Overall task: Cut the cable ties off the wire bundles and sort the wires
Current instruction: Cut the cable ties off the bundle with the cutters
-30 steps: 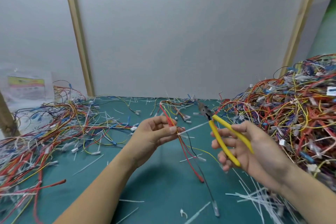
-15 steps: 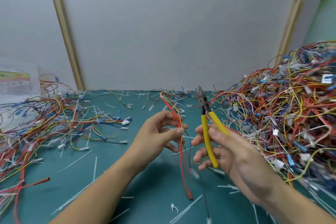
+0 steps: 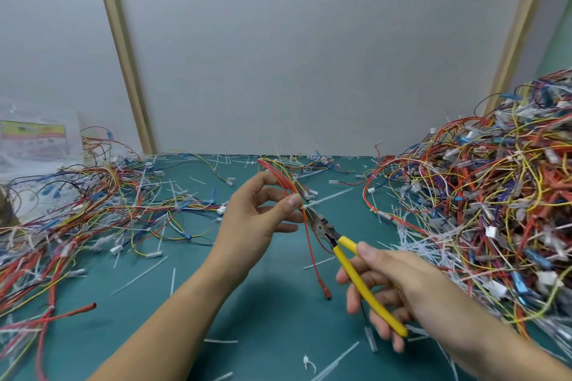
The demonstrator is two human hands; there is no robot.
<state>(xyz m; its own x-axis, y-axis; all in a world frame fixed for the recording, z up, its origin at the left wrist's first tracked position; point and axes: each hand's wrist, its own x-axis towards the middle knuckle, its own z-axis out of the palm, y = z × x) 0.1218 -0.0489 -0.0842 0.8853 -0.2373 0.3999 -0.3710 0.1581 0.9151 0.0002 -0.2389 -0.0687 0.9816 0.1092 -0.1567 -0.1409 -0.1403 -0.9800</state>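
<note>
Left hand (image 3: 257, 219): raised above the mat, thumb and forefinger pinched on a small wire bundle (image 3: 278, 175), the other fingers loosely spread. Red and yellow wires are looped up beyond the fingertips; one red strand is hung down below the hand, apart from the mat.

Cable tie (image 3: 328, 197): white, wrapped on the bundle just beside the left thumb tip, its tail pointed away toward the right.

Right hand (image 3: 399, 284): nearer the body and right of the left hand, fingers curled round the yellow handles of the cutters (image 3: 344, 260). The cutter nose is laid against the bundle at the tie; whether the blades are closed on it cannot be told.

Tangled heap (image 3: 495, 210): mixed-colour wires, piled high to the right of the right hand.

Loose wires (image 3: 77, 204): spread flat, well left of the left hand.

Green mat (image 3: 263, 318): beneath both hands, strewn with cut tie strips (image 3: 139, 277).
</note>
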